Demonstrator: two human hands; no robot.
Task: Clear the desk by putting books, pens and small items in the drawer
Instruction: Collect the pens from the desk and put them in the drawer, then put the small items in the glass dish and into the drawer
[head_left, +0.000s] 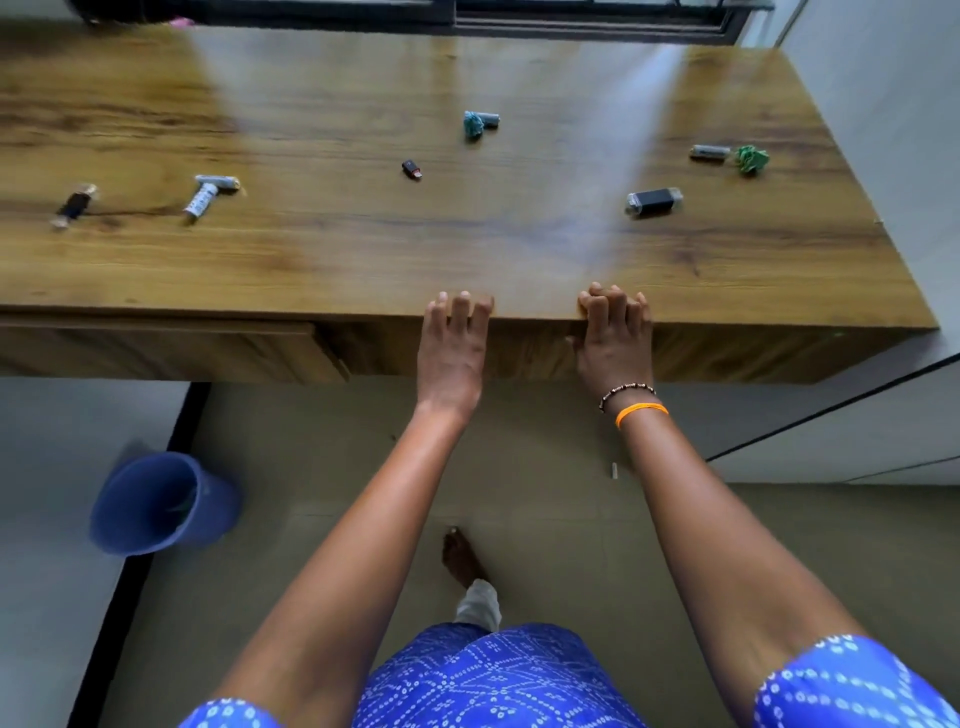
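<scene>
Small items lie scattered on the wooden desk (322, 249): a black USB stick (653, 201), a tiny black adapter (411, 170), two white batteries (210, 193), a dark stick-like item (74, 205), a teal scrap beside a battery (480, 123), and a green scrap (751, 159) next to another battery (709, 153). My left hand (453, 343) rests its straight fingers on the desk's front edge. My right hand (615, 338) lies beside it, fingertips bent onto the same edge. Neither hand holds an item. The drawer front (156, 345) under the desktop looks closed.
A blue bucket (161, 501) stands on the floor at the lower left. A small white object (614, 470) lies on the floor below my right wrist. A window frame (571, 21) runs behind the desk, and a white wall (893, 130) borders its right side.
</scene>
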